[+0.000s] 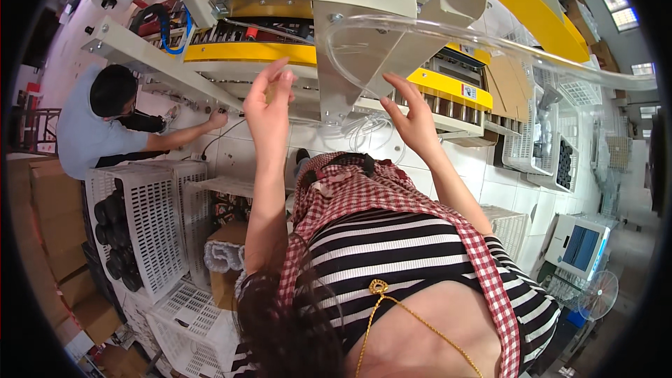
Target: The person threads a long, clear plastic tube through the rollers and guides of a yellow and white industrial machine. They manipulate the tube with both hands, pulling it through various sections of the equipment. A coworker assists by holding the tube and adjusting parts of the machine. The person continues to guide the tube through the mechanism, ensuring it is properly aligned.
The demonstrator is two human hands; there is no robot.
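My left hand (269, 101) is raised in front of a grey machine with a yellow rail (248, 53). Its fingers are stretched and partly apart, and I see nothing held in it. My right hand (414, 117) hovers on the other side of a pale upright machine post (343, 49), its thumb and fingers spread with nothing between them. Fingertips of that hand are close to the yellow guard (449, 88) over a row of rollers (448, 108). A clear curved plastic strip (490, 36) loops across the view above the right hand; whether it touches anything is unclear.
A co-worker (105, 115) crouches at the left, one arm reaching toward the machine's base. White plastic crates (157, 227) with black round parts stand at my left. More crates (535, 133) and a cardboard sheet (509, 91) are at the right. Thin clear tubing (371, 129) hangs under the post.
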